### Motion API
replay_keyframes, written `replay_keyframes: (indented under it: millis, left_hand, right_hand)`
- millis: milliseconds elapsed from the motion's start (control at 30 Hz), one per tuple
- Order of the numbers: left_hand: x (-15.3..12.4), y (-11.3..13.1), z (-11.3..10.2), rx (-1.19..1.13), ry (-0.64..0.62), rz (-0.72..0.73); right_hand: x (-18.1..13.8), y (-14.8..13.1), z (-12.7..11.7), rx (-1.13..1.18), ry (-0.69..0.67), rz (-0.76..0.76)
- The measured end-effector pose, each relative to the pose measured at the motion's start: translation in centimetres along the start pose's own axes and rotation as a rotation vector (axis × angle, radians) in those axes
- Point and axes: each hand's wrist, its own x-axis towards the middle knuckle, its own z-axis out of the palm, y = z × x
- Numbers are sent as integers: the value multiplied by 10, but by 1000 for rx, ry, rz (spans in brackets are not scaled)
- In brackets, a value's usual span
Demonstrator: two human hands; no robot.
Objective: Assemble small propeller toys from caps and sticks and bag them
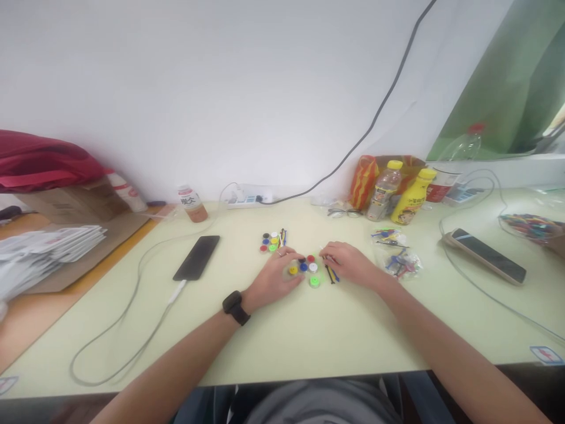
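My left hand (276,274) rests on the table with thumb and fingers apart, curved around small round plastic discs. A yellow disc (293,270) lies inside that curve and a blue disc (303,267) just beyond it; the fingertips reach a black disc (302,259). Close by are a red disc (311,258), a white disc (313,268) and a green disc (314,281). My right hand (346,262) has its fingertips together at the upper ends of a black stick (330,274) and a blue stick (335,275); what they pinch is hidden.
Behind my left hand sits another group of discs (269,242) beside thin sticks (283,237). Small bags of coloured parts (404,263) lie at right. A phone (196,258) with a cable, another phone (489,257), a tea bottle (192,204), yellow-capped bottles (414,197) and glasses (344,212) surround the work area.
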Motion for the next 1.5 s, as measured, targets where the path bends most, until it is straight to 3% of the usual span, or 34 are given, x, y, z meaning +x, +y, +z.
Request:
replay_keyframes:
  millis: [200,367,567,767,967,1100,1300,1500]
  left_hand:
    - [1,-2,3,-94,-61,-54]
    - [1,0,5,-213,-59,-11]
    - [-2,12,0,-38,-152,97]
    - [0,16,1,141,-274,150]
    - [0,6,3,116,-229,92]
    - [-2,-1,6,-8,-117,29]
    - [-1,0,7,-41,-145,39]
    - [0,0,6,-18,-134,-4]
  right_hand:
    - [-2,-12,-5,87,-29,-1]
    - [0,-17,1,125,-51,-39]
    - [1,-6,0,49,12,51]
    - [1,-3,-12,161,131,128]
    - [1,-24,-2,345,5,83]
    - [1,-37,5,319,-52,45]
    - [0,-14,-13,74,81,198]
    - [-4,-1,-15,-77,-47,310]
